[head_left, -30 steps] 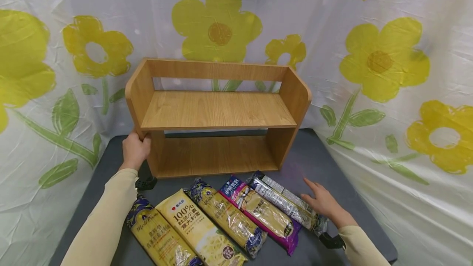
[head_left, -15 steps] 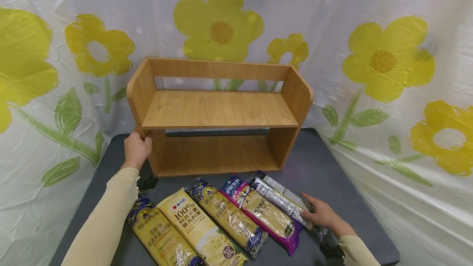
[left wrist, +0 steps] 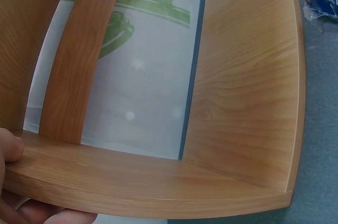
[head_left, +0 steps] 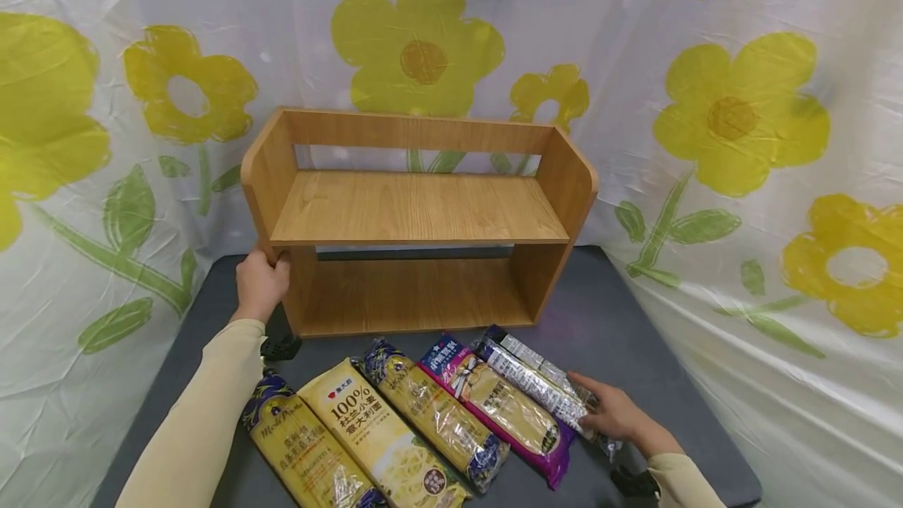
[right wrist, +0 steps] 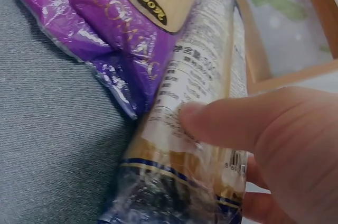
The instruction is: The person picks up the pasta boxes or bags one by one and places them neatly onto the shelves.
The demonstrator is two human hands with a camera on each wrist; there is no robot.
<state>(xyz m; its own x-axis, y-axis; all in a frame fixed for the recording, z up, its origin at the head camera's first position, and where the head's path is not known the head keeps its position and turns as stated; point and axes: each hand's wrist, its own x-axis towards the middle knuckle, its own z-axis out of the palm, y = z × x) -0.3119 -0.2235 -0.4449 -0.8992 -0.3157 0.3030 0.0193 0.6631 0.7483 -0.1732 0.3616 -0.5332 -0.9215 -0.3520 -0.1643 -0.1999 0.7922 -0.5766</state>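
Observation:
A two-tier wooden shelf [head_left: 419, 208] stands at the back of the table. My left hand [head_left: 262, 285] grips its left side panel [left wrist: 148, 179], the thumb on the inner face and the fingers outside. At the right end of a row of pasta packs lies a spaghetti pack [head_left: 525, 375], its printed label side up. My right hand [head_left: 619, 414] holds this pack near its lower end. In the right wrist view the thumb [right wrist: 222, 121] presses on the label while the fingers curl round the far edge, partly hidden.
Beside that pack lies a purple noodle pack [head_left: 504, 410]. Further left are a gold pasta pack [head_left: 433, 414], a pale yellow pack [head_left: 384, 437] and another gold pack [head_left: 306, 445]. The dark grey table [head_left: 677, 414] meets a flower-print curtain [head_left: 607, 6] behind.
My right hand has come down onto the rightmost spaghetti pack, and its thumb and fingers have closed on it. The left hand keeps its grip on the shelf.

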